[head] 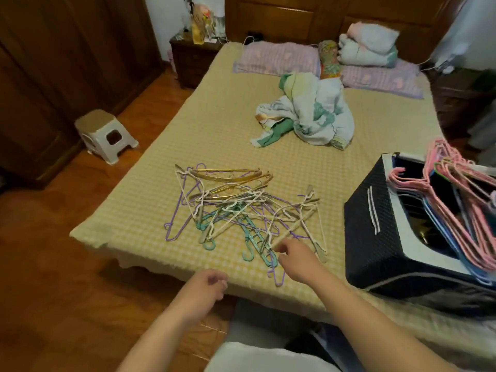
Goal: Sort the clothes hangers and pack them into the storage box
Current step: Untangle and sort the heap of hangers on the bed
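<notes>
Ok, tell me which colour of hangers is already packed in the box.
The pink hangers, stacked in the dark storage box on the right. The purple, white, teal and gold ones lie tangled in the pile on the bed.

A bed (pixel 220 124) with a yellow checked cover carries everything
Near its front edge lies a tangled pile of hangers (pixel 241 210), purple, white, teal and gold; a dark storage box (pixel 375 237) stands at the right, pink hangers (pixel 461 200) sticking out of it; a crumpled blanket (pixel 311 114) lies mid-bed, with purple pillows (pixel 279 57) and folded bedding (pixel 367 44) by the headboard
</notes>
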`<state>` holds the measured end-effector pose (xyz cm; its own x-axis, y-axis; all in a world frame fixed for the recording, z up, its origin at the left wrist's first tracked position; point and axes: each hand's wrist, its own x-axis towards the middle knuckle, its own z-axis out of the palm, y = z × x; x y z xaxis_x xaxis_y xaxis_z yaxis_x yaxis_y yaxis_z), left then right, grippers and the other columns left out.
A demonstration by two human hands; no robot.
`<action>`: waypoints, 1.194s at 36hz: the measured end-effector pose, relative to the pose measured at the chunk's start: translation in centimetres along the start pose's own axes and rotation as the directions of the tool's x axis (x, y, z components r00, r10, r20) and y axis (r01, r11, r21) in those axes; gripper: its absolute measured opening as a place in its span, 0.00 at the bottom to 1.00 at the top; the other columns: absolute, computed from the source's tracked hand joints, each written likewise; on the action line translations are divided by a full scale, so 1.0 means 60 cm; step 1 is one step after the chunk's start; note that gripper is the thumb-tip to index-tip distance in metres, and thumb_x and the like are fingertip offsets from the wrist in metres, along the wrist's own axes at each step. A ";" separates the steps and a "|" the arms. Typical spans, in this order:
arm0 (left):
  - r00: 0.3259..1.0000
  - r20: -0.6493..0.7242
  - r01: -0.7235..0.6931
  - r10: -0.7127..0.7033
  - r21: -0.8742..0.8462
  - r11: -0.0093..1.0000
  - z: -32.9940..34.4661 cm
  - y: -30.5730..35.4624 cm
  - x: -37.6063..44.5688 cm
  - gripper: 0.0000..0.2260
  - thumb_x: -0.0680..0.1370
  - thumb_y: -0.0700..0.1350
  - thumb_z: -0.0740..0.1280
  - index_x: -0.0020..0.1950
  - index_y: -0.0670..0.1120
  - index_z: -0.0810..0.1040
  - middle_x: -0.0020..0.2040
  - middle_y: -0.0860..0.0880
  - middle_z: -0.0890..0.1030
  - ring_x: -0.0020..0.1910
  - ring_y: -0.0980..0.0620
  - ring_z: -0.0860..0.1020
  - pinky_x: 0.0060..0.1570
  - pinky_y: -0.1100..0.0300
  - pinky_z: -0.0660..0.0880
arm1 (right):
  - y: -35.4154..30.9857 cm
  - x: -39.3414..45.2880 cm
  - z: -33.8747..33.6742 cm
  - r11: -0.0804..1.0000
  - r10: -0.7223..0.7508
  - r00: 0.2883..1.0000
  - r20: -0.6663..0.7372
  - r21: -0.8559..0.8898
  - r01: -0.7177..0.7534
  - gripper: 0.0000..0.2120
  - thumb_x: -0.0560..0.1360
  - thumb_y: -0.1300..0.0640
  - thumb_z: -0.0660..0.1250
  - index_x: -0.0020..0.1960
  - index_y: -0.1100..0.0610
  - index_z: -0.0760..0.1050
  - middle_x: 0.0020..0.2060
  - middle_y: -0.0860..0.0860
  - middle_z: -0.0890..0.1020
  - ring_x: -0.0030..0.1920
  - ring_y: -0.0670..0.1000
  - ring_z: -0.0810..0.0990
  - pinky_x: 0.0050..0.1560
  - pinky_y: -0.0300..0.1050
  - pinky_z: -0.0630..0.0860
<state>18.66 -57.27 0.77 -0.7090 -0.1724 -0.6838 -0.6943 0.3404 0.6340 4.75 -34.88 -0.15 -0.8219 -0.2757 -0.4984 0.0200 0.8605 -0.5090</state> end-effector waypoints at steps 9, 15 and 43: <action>0.994 0.106 -0.017 0.018 -0.011 1.000 -0.027 0.002 0.053 0.07 0.81 0.49 0.67 0.58 0.56 0.80 0.51 0.55 0.85 0.49 0.59 0.84 0.62 0.51 0.78 | 0.042 0.034 0.020 0.978 0.194 0.980 -0.029 0.088 -0.191 0.14 0.77 0.62 0.63 0.60 0.54 0.79 0.59 0.49 0.81 0.60 0.51 0.79 0.59 0.45 0.75; 0.988 0.146 0.041 -0.039 -0.011 0.999 -0.044 0.015 0.109 0.07 0.82 0.47 0.67 0.57 0.55 0.82 0.51 0.57 0.86 0.49 0.59 0.84 0.50 0.63 0.80 | 0.040 0.132 0.067 0.948 0.262 0.964 0.040 0.175 -0.265 0.10 0.76 0.63 0.63 0.47 0.50 0.78 0.55 0.51 0.83 0.55 0.52 0.80 0.55 0.45 0.76; 0.951 -0.146 0.280 -0.273 0.026 0.960 -0.304 -0.149 0.650 0.09 0.80 0.43 0.65 0.58 0.51 0.80 0.47 0.53 0.83 0.46 0.52 0.83 0.49 0.51 0.80 | -0.227 0.597 0.327 0.959 0.214 0.932 0.292 0.118 -0.257 0.08 0.80 0.53 0.61 0.54 0.53 0.77 0.45 0.51 0.80 0.48 0.54 0.80 0.47 0.47 0.78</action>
<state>-5.06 -83.89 -24.99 -0.5026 -0.3917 -0.7707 -0.8615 0.3022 0.4081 -13.78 -64.88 -24.80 -0.5957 -0.1977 -0.7785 0.2979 0.8457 -0.4428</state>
